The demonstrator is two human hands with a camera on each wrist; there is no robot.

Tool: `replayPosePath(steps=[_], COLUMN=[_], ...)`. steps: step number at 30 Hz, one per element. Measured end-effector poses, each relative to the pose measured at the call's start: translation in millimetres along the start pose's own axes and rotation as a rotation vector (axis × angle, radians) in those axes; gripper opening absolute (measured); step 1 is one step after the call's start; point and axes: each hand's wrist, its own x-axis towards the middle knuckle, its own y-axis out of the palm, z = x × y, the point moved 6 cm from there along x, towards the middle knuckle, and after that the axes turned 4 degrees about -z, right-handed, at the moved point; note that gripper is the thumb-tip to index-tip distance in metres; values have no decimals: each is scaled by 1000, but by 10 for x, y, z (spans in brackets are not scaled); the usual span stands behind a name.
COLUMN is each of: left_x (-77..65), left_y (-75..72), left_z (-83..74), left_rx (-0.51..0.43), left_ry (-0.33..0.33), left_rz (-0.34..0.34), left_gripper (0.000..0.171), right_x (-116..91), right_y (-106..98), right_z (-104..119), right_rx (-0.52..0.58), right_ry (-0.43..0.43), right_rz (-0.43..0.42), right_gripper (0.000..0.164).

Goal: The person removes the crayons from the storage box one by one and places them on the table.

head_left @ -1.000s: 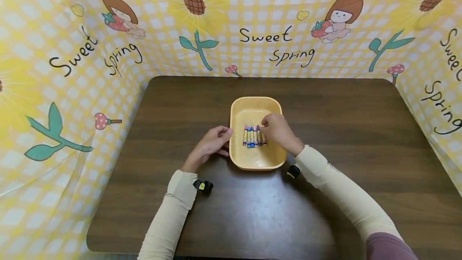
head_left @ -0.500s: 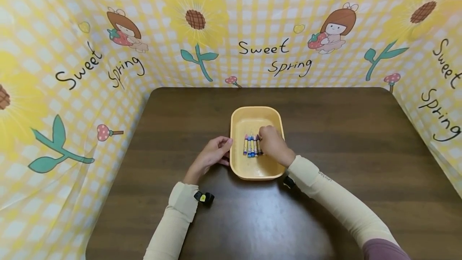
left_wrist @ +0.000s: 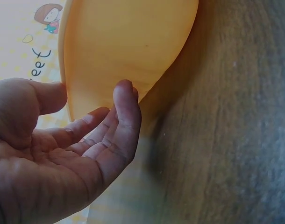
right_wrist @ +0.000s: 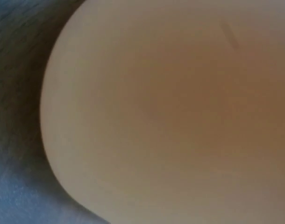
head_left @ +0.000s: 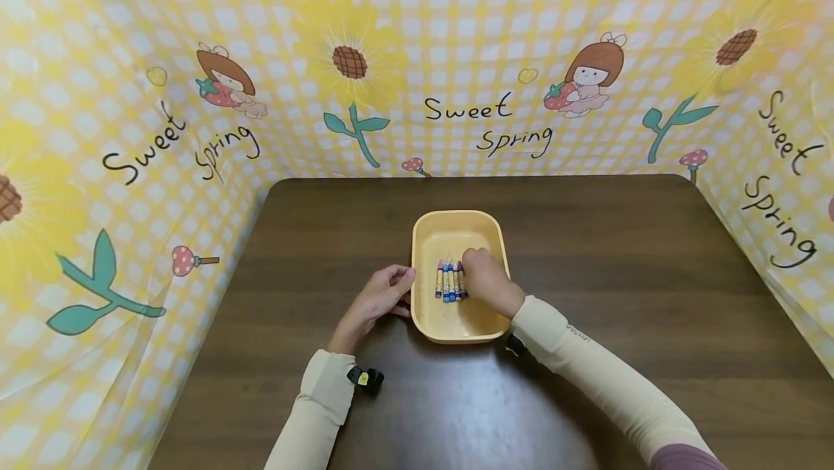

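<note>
Several crayons (head_left: 446, 282) lie side by side in a row inside a yellow plastic tray (head_left: 459, 329). Their wrappers are yellowish, with pink, blue and purple tips. My right hand (head_left: 487, 280) reaches into the tray at the row's right end, fingers bent down beside the purple crayon (head_left: 460, 278). Its fingertips are hidden, and I cannot tell whether they pinch a crayon. My left hand (head_left: 384, 292) rests against the tray's left side. In the left wrist view its thumb (left_wrist: 51, 97) meets the rim, while loosely bent fingers (left_wrist: 126, 109) lie along the outer wall.
The tray stands on a dark wooden table (head_left: 586, 260). A yellow checked cloth (head_left: 391, 35) with flowers and lettering surrounds the table's back and sides. The right wrist view shows mostly the blurred tray, with neither hand in it.
My right hand has shifted left and downward over the right end of the row, covering the crayon there. The left hand stays at the tray's side. The head view has tilted up.
</note>
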Motion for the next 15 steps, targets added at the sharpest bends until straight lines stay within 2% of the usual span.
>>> replayPosePath(steps=[8,15], left_x=[-5,-33], left_y=[6,2], left_z=[-33,-144], left_rx=[10,109], left_ry=[7,34], left_rz=[-1,2], left_gripper=[43,40], right_x=[-33,-40], right_y=[-7,35], right_z=[47,46], right_rx=[-48,-55], right_ry=[-32,-34], right_rz=[-49,-72], right_gripper=[22,32])
